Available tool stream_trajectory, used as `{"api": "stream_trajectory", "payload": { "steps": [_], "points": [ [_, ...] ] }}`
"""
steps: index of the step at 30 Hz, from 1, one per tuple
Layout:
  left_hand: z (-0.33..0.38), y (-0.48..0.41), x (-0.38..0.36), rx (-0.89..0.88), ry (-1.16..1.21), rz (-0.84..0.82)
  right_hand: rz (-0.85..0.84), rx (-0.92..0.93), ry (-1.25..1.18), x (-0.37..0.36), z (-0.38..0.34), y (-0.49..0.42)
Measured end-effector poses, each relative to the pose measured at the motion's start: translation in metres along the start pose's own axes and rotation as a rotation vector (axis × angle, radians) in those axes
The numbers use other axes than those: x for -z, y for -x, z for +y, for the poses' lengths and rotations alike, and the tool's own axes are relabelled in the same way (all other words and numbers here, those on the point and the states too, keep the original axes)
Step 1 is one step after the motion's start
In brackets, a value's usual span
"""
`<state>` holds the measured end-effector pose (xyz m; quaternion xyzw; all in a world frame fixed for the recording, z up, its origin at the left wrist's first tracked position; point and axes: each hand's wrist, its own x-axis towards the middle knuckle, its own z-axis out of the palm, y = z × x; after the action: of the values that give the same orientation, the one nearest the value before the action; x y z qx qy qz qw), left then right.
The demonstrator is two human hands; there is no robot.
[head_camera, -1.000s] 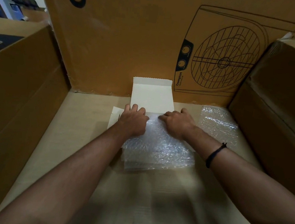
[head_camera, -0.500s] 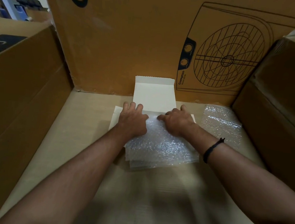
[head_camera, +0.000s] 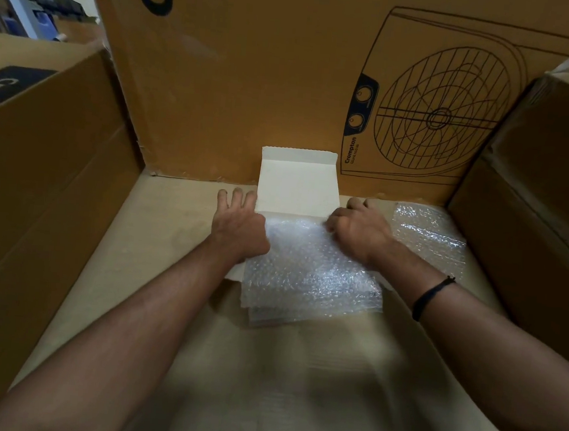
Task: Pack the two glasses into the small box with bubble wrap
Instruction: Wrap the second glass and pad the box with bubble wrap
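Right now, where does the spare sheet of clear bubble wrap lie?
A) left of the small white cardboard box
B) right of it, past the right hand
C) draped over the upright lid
B: the spare clear bubble wrap sheet lies flat to the right of the small white cardboard box, beyond the right hand.

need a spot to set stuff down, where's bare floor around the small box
Bare cardboard floor: the near stretch between the forearms, short of the bubble wrap; and the strip between left hand and left carton. Crowded right: a spare wrap sheet lies between right hand and right carton.
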<state>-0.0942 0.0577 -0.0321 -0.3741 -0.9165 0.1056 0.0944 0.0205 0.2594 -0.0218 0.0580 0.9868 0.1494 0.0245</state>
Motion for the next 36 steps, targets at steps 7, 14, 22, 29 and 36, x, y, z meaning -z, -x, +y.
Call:
{"api": "stream_trajectory", "payload": {
  "steps": [7,14,22,29,36],
  "points": [
    [0.001,0.007,-0.003,-0.152,-0.102,0.182,-0.125,-0.030,0.176,0.016,-0.007,-0.004],
    [0.002,0.001,-0.007,-0.089,0.113,0.055,-0.280,-0.101,-0.069,0.020,-0.012,-0.005],
    [0.011,-0.010,0.007,-0.107,0.034,-0.206,-0.435,-0.026,0.060,0.026,-0.023,-0.017],
    [-0.017,0.000,0.016,-0.015,0.322,0.161,-0.398,-0.080,-0.261,0.036,-0.001,-0.014],
    [-0.010,-0.007,0.004,-0.150,0.035,0.056,-0.291,-0.018,-0.081,0.023,0.000,0.003]
  ]
}}
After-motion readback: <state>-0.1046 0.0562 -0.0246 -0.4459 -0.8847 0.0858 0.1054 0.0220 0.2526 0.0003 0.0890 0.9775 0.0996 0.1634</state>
